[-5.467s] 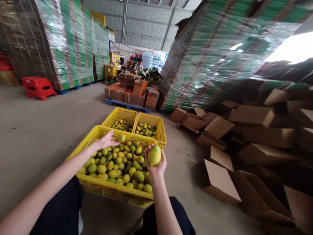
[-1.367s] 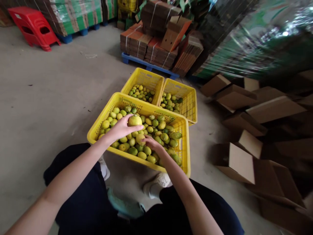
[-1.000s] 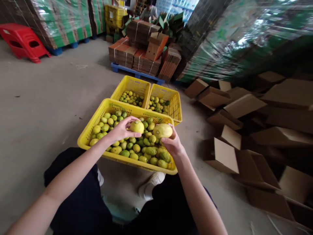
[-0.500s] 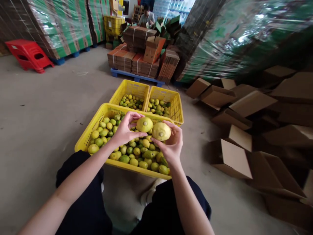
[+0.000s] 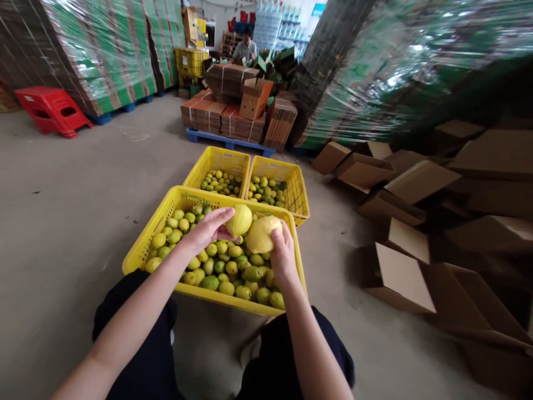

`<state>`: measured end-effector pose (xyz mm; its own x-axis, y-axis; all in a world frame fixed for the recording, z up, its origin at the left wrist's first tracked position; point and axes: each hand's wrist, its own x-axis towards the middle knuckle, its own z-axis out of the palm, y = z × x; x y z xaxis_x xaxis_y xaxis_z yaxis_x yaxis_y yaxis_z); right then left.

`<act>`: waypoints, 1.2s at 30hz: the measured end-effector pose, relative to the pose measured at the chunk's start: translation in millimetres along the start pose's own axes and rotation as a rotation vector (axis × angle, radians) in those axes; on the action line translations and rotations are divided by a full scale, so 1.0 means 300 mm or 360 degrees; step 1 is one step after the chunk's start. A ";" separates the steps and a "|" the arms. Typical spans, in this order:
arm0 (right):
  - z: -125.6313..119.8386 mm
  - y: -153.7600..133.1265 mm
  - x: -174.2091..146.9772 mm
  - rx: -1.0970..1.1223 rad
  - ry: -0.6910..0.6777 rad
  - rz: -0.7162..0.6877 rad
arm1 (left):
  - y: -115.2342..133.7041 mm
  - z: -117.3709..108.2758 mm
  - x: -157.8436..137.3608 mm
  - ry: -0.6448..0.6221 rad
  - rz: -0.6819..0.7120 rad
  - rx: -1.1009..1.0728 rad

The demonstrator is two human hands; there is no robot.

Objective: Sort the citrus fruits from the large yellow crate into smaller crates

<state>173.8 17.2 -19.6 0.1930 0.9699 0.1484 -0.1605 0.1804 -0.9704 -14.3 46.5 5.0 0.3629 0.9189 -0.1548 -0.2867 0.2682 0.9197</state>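
Observation:
Two yellow lemons are held up side by side over a large yellow crate of loose green and yellow lemons. My left hand is closed on the smaller, rounder lemon, gripping it from its left side. On the right, my right hand grips a bigger, paler lemon, its thumb lying along the near side. The fingers behind that fruit are mostly hidden. A small space separates the two lemons.
Two smaller yellow crates with lemons stand just beyond the large one. Open cardboard boxes lie heaped at right. Flattened cartons sit on a blue pallet. A red stool stands far left; another person is at the back.
Both lemons have been turned in my hands: their stem ends faced me before, and now their sides show. My view has tilted up slightly.

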 end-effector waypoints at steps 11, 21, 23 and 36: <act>0.012 -0.005 0.000 -0.0092 0.0186 0.0149 | -0.007 0.010 0.010 0.0184 0.0188 0.0064; 0.036 -0.006 -0.024 -0.0115 0.0215 -0.0585 | 0.001 0.010 -0.009 0.0040 0.0539 0.0074; 0.024 -0.016 -0.010 0.0078 0.0109 -0.0400 | -0.006 0.000 -0.007 0.0035 0.0482 -0.0017; 0.061 0.005 -0.002 0.0960 -0.0221 0.0717 | -0.019 0.061 0.014 0.0166 -0.0094 -0.0724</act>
<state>155.7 20.0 -17.5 -0.1331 0.9754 -0.1756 -0.7034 -0.2178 -0.6766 5.2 43.5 5.8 0.3058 0.9161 -0.2594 -0.6361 0.3993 0.6602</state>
